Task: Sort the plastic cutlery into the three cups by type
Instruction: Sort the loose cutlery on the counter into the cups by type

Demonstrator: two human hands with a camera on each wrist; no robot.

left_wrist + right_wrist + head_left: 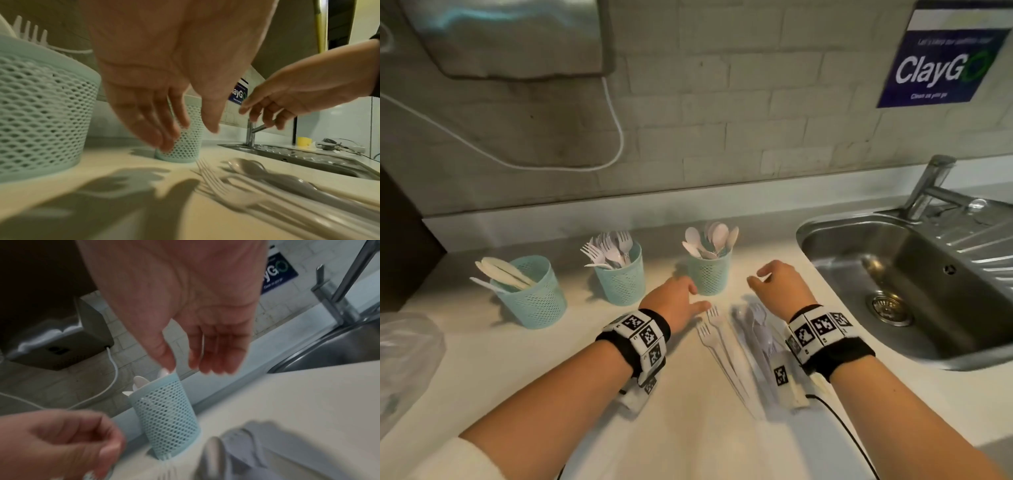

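Three mint mesh cups stand in a row on the counter: the knife cup (pixel 532 291), the fork cup (pixel 620 274) and the spoon cup (pixel 709 270) (pixel 183 142) (pixel 166 421). Loose white forks (pixel 717 337) (pixel 218 183) and a blurred pile of spoons (pixel 756 329) (pixel 267 173) lie in front of the spoon cup. My left hand (pixel 681 301) (pixel 176 133) hovers just left of the forks, fingers straight and empty. My right hand (pixel 774 281) (pixel 197 366) hangs above the pile, right of the spoon cup, fingers relaxed and empty.
A steel sink (pixel 914 284) with a tap (pixel 928 185) lies at the right. A clear plastic bag (pixel 404 356) sits at the left edge. A hand dryer (pixel 517 37) with a white cable hangs on the tiled wall behind the cups.
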